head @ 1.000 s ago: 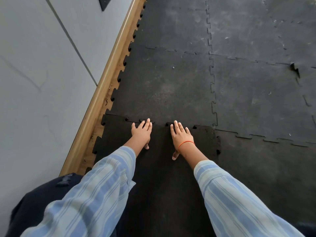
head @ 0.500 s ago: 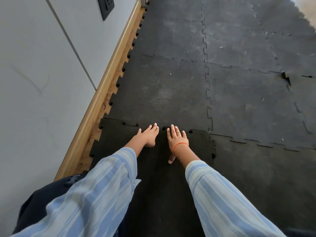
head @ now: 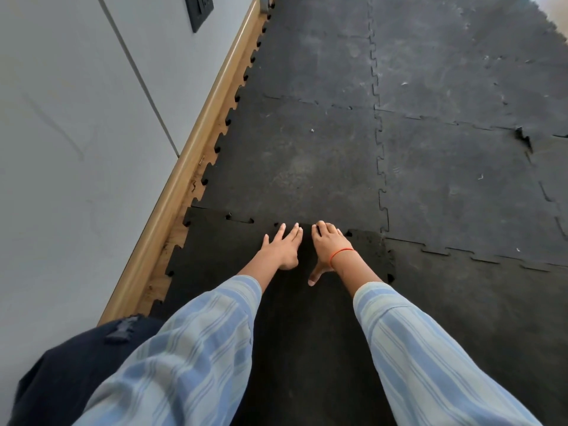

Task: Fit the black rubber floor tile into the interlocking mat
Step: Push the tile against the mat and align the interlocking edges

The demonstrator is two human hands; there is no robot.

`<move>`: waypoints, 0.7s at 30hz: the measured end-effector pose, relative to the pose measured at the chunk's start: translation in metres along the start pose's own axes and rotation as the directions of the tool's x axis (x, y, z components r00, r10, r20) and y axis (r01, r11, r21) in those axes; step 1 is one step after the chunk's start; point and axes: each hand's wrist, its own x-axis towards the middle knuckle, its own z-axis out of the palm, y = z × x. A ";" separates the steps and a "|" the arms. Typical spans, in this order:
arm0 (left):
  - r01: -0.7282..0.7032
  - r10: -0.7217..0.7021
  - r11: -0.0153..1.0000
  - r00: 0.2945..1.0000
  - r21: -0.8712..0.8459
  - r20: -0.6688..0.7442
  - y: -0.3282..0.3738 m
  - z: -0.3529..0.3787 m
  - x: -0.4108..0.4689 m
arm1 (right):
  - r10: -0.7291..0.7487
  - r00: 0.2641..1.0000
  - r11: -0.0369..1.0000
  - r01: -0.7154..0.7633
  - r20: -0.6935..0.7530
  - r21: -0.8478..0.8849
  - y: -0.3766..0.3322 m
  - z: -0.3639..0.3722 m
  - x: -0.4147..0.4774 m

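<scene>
A darker black rubber tile (head: 221, 256) lies on the floor in front of me, its toothed far edge meeting the grey, dusty interlocking mat (head: 295, 161). My left hand (head: 282, 247) rests flat on the tile near that far seam, fingers spread. Right beside it, my right hand (head: 329, 244), with a red thread at the wrist, presses palm down on the same edge, thumb pointing back toward me. Neither hand grips anything. Some teeth along the seam left of my hands still show small gaps.
A white wall (head: 76, 133) with a wooden skirting board (head: 190, 161) runs along the left, with a dark switch plate (head: 199, 10) higher up. Mat tiles stretch ahead and to the right; one corner (head: 522, 136) is lifted. My dark trouser knee (head: 76, 373) is at bottom left.
Both hands have drawn closer together at the middle of the tile's far edge. The view has tilted up slightly, showing more of the wall plate.
</scene>
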 end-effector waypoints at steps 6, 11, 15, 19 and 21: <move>0.010 -0.014 0.996 0.999 0.085 0.047 -0.002 0.003 0.006 | -0.010 0.997 1.000 0.011 0.080 -0.010 0.002 0.008 0.003; 0.023 -0.033 0.994 0.995 0.106 0.097 -0.002 0.003 0.014 | -0.020 0.992 0.999 0.024 0.121 -0.030 0.005 0.013 0.006; -0.006 -0.002 0.991 0.998 0.135 0.058 -0.006 0.004 0.014 | -0.055 0.992 0.998 0.054 0.115 0.011 0.014 0.014 0.003; 0.014 -0.001 0.987 0.997 0.161 -0.083 -0.029 0.014 0.000 | 0.008 0.999 0.997 -0.012 0.041 0.080 0.025 0.026 -0.015; 0.160 -0.145 0.984 0.974 0.078 -0.174 -0.054 0.011 -0.011 | 0.047 0.999 0.993 -0.048 0.020 0.106 0.029 0.039 -0.028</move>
